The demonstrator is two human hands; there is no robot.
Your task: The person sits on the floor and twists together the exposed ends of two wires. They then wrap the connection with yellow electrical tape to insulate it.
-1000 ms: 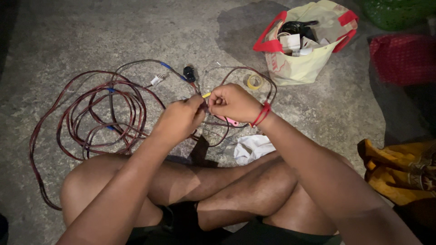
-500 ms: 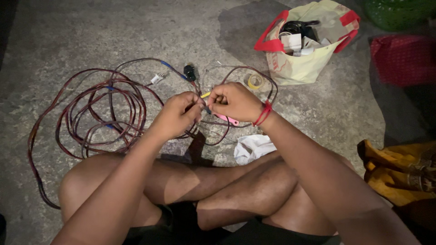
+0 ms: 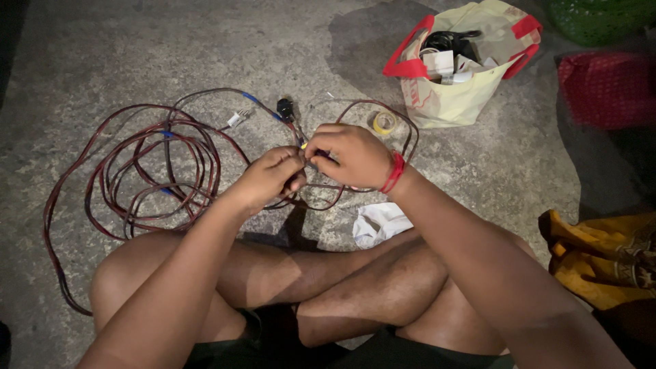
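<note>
The cable [image 3: 137,171] coiled at my left is dark red, with short blue bands along it and a white plug [image 3: 236,118] at one end. A small black part [image 3: 285,109] lies far of my hands. The thread [image 3: 393,172] on my right wrist is red. The tape roll [image 3: 384,122] is yellow. The bag [image 3: 465,96] is cream with red handles. The rag [image 3: 380,223] is white, the cloth [image 3: 601,263] at right mustard yellow, and the floor [image 3: 137,55] mottled grey.

A single head-worn camera looks steeply down, close over crossed legs, facing the grey concrete floor [image 3: 102,55] stretching far ahead.
</note>
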